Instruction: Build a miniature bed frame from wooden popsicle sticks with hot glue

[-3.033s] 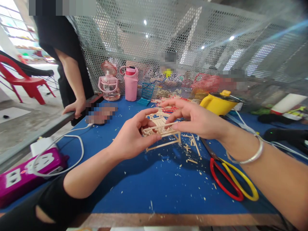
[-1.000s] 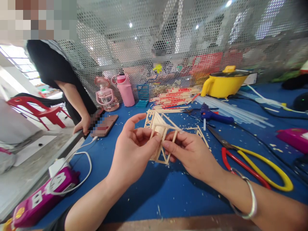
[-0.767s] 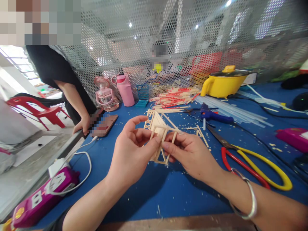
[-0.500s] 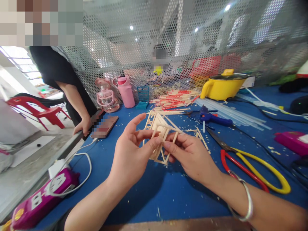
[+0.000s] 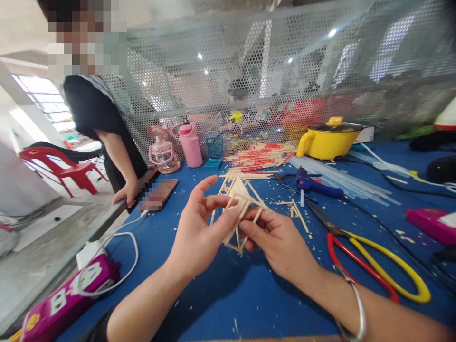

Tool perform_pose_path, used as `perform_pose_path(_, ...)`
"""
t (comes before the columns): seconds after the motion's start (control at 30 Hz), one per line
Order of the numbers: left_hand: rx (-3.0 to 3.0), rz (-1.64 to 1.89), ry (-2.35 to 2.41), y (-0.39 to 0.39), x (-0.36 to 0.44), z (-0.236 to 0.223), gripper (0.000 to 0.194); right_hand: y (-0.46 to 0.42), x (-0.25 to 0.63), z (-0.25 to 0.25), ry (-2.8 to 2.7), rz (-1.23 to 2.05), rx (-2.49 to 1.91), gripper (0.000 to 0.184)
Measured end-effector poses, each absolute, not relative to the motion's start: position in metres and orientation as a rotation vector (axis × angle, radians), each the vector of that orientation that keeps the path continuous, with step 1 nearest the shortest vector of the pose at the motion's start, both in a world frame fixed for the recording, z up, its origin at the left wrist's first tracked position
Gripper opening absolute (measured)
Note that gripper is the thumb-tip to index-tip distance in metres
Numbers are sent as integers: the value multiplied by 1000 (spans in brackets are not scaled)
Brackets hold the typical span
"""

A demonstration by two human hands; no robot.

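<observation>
A small frame of glued pale wooden sticks [image 5: 238, 204] is held upright above the blue table [image 5: 221, 294]. My left hand [image 5: 199, 232] pinches its near side between thumb and fingers, index finger stretched up. My right hand [image 5: 278, 240], with a silver bangle on the wrist, grips the frame's lower right sticks with thumb and fingers. Both hands meet at the middle of the frame.
Red-and-yellow-handled scissors [image 5: 370, 266] lie to the right, a blue glue gun [image 5: 315, 185] and a heap of sticks [image 5: 260, 156] behind. A yellow pot [image 5: 327, 140], pink bottles [image 5: 190, 145], a phone [image 5: 158, 194] and a magenta power strip [image 5: 67, 297] stand about. Another person [image 5: 103, 128] leans on the left edge.
The frame was turned from lying flat between my hands to standing upright, and both hands have shifted to pinching it at the middle. The view has tilted slightly upward.
</observation>
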State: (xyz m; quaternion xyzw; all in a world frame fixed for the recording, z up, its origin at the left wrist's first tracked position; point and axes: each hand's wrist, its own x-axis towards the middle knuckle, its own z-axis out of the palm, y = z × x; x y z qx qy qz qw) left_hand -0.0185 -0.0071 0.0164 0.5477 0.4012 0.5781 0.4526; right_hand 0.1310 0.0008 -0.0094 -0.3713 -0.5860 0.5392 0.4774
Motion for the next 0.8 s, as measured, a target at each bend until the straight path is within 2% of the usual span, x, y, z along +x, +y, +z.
perform_pose_path(0.2, 1564, 1447, 1006, -4, -33, 15, 58, 4, 134, -9, -1326, 1341, -871, 25)
perform_pose_path(0.37, 1928, 1136, 1255, 6, -41, 9, 45, 14, 139, -15, -1124, 1424, -722, 26)
perform_pose_path(0.57, 1951, 1231, 1095, 17, -44, 3, 31, 16, 138, -17, -1111, 1486, -781, 38)
perform_pose_path(0.7, 1903, 1288, 1034, 27, -57, 8, 28, 14, 145, -21, -1316, 1345, -948, 32)
perform_pose_path(0.8, 2004, 1305, 1050, 34, -69, 9, 24, 20, 155, -24, -1190, 1186, -940, 28)
